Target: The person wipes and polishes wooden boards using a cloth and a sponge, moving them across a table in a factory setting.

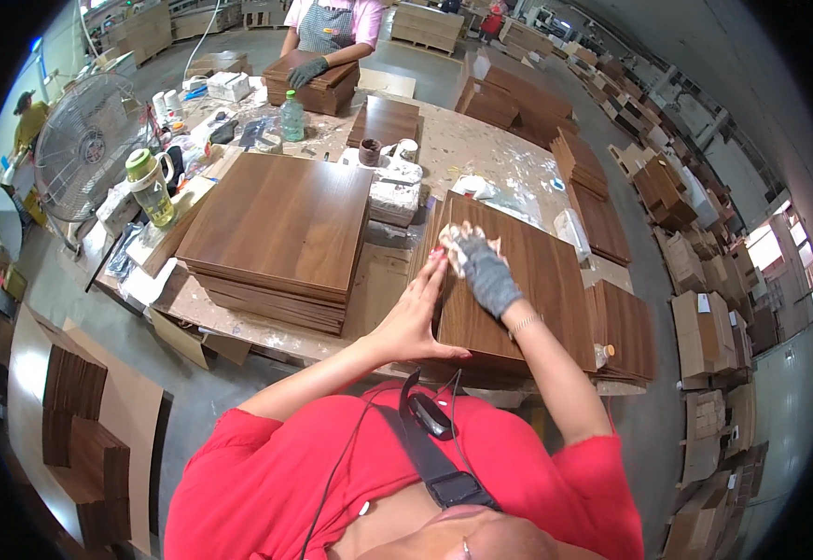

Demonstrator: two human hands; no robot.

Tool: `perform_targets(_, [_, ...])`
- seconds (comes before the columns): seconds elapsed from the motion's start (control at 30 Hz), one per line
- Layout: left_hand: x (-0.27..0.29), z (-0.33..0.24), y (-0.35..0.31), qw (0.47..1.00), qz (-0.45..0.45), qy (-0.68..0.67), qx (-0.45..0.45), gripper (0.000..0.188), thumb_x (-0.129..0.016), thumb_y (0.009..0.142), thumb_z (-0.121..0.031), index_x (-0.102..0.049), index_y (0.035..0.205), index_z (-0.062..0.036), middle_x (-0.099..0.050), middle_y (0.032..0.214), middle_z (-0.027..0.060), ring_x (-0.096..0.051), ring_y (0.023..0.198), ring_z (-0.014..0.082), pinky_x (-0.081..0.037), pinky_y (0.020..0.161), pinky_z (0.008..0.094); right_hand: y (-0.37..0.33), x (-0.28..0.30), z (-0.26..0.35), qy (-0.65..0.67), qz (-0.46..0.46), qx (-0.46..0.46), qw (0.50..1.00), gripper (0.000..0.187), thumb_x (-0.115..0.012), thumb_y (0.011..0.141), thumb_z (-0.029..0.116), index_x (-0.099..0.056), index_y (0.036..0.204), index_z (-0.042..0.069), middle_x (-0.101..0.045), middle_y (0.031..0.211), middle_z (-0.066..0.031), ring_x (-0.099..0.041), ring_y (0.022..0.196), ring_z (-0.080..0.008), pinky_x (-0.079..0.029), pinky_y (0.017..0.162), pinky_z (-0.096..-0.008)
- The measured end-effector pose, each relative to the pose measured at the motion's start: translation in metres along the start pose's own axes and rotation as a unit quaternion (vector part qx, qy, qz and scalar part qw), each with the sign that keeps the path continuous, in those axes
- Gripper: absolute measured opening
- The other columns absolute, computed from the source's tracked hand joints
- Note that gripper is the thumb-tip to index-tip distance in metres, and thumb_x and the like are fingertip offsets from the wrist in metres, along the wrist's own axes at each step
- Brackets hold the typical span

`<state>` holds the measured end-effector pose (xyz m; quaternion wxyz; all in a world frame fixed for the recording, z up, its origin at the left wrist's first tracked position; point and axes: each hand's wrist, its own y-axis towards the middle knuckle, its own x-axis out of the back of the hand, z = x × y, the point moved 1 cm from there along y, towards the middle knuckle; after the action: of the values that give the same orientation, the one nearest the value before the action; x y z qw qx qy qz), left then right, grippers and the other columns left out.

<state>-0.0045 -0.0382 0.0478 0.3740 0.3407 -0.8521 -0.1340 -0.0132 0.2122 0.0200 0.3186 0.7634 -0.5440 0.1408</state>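
My right hand [488,278], in a grey glove, presses a crumpled whitish cloth [460,245] onto the top brown wood-grain panel [532,280] of a stack in front of me. The cloth lies near the panel's left edge. Bare, my left hand [416,317] rests along the left side of that same stack. Its fingers stretch away from me toward the cloth, and its thumb reaches along the near edge. To the left stands another tall stack of brown panels [280,224]. What the left palm touches is hidden.
The worktable [462,140] carries a green-capped flask [151,187], a green plastic bottle [292,117], a brown jar [370,152] and white blocks [395,191]. A fan [92,145] stands left. Across the table, a person's gloved hand [308,72] rests on panels. More panels [623,322] sit right.
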Motion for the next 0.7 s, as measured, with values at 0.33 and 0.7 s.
perform_targets(0.33, [-0.015,0.006,0.005,0.998,0.059,-0.013,-0.025,0.14,-0.087,0.069,-0.059,0.0,0.158,0.0071,-0.015,0.164,0.0294,-0.019,0.153,0.0421,-0.018,0.124,0.0472,-0.128,0.011,-0.117,0.425,0.046,-0.124,0.896,0.042,-0.042,0.098,0.022,-0.055,0.136,0.01,-0.055,0.139,-0.0116,-0.052,0.124,-0.0312,-0.044,0.103,-0.0456])
perform_targets(0.7, [-0.008,0.001,0.014,0.988,0.028,-0.15,-0.022,0.149,-0.096,0.064,-0.032,0.015,0.159,-0.0043,-0.009,0.167,0.0256,-0.021,0.154,0.0358,-0.022,0.123,0.0445,-0.1,0.14,-0.009,0.444,-0.019,-0.104,0.89,0.047,-0.041,0.104,0.039,-0.052,0.138,0.009,-0.052,0.144,-0.0194,-0.05,0.133,-0.0352,-0.038,0.114,-0.0484])
